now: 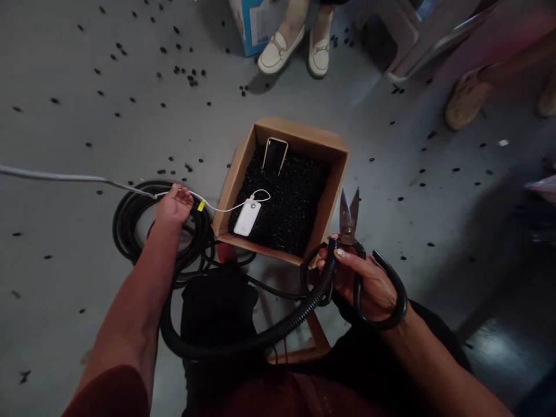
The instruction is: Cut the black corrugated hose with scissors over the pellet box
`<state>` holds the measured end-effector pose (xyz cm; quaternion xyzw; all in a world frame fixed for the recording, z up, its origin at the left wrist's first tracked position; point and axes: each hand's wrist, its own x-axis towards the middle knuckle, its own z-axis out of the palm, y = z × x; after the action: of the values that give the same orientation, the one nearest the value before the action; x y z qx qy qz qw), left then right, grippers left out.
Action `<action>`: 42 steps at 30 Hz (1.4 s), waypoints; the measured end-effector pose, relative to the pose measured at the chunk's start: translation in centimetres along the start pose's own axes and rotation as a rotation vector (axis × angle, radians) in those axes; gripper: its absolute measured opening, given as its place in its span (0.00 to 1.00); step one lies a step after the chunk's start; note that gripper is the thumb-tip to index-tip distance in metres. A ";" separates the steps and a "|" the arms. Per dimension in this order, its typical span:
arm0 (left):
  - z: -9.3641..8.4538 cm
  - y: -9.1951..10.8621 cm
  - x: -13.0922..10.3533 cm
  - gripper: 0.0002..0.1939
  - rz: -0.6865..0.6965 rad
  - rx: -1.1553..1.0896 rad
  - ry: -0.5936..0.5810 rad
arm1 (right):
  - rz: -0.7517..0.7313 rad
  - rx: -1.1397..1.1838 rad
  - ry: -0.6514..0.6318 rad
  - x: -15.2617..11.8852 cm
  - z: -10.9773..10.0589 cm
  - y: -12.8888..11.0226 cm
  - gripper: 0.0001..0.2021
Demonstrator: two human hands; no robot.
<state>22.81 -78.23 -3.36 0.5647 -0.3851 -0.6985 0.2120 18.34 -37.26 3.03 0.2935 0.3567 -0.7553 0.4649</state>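
Note:
My right hand (369,284) grips large dark-handled scissors (347,223), their blades parted and pointing away from me. The same hand pinches the end of a black corrugated tube (299,317), which sags across my lap to the left. At the left, my left hand (175,204) has its fingers curled at a thin white cable (212,207) with a yellow tag (201,205). Beneath that hand lies a coil of black tubing (130,223). The cable runs to a white power bank (247,218) inside an open cardboard box (341,174).
Small black pieces (286,197) fill much of the box, and a phone (275,153) leans at its far wall. More black bits dot the grey floor (143,127). Another person's white shoes (280,53) stand beyond, near a blue box (256,26); a brown shoe (467,101) is far right.

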 end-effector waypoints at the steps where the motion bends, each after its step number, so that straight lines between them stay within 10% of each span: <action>1: 0.1 -0.6 0.0 0.12 -0.020 0.006 -0.008 | 0.001 -0.002 -0.001 0.1 0.0 0.0 0.17; 12: 0.1 -2.0 -11.1 0.19 -0.449 0.244 -0.186 | 0.015 -0.008 -0.018 -0.1 -0.6 -0.1 0.20; 19: -2.3 -0.7 -18.1 0.20 -0.385 0.571 -0.452 | -0.040 0.002 -0.085 -0.9 -0.9 0.2 0.18; 24: 3.0 -2.3 -22.4 0.31 -0.206 0.649 -0.814 | -0.128 -0.047 -0.092 -1.1 -0.6 0.5 0.21; 30: 11.1 -8.2 -26.8 0.25 -0.451 0.579 -0.785 | -0.556 -0.340 -0.066 -1.3 -1.0 -0.4 0.19; 34: 11.2 -9.6 -28.2 0.15 -0.513 0.470 -0.709 | -0.769 -0.706 -0.003 -1.5 -1.9 -1.4 0.16; 42: 8.7 -7.3 -28.1 0.16 -0.306 0.872 -1.026 | -0.749 -0.658 -0.127 -2.0 -0.8 -0.9 0.18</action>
<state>23.21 -50.64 9.08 0.2444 -0.5986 -0.6807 -0.3445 18.37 -35.37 4.33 -0.0636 0.6279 -0.7342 0.2506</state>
